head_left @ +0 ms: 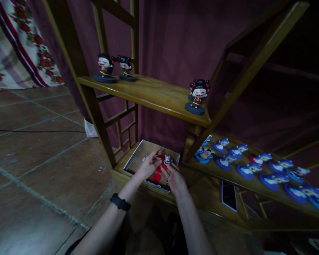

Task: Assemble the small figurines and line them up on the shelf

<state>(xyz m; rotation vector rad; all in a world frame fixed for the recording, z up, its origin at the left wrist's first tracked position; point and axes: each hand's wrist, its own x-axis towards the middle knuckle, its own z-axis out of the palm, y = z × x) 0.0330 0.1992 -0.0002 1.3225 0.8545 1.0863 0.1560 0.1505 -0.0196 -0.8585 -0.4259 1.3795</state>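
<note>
Past bare forearms (187, 212), with left hand (149, 166) loosely curled and right hand (177, 179) partly open, impossible to tell whether gripping, to a cartoon figurine (167, 160) between the fingertips, probably light, stiff, slick, best pinched by its red base (163, 165).

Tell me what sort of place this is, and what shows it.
Likely an indoor display corner, perhaps in a home or small shop; which, I can't tell. Wooden shelving carries rows of blue figurines, a floral fabric hangs at the left, and the floor is tiled.
</note>
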